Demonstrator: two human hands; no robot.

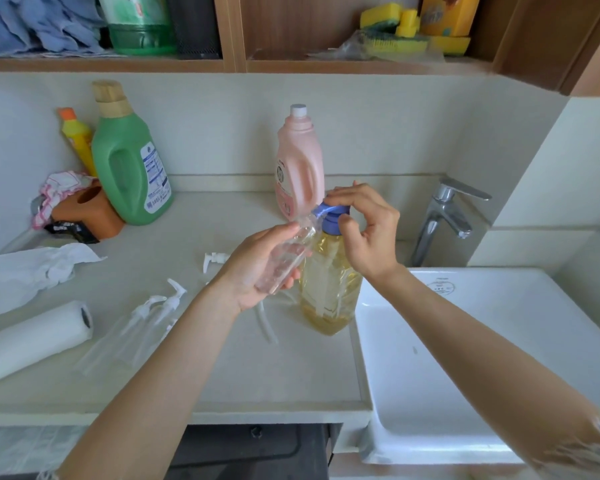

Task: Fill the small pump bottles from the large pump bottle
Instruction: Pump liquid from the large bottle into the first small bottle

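Left hand (257, 268) gripping a tilted small clear bottle (286, 259), mouth at the blue pump (329, 216), right hand (368, 226) pinching that pump atop the large amber bottle (329, 289) on the desk (222, 375).

One head-worn wide-angle view looks forward and down, close over the pale stone bench (194, 382); the white rectangular sink (492, 358) fills the lower right, the wooden wall shelf (236, 65) crosses the top edge; both forearms reach in from below.
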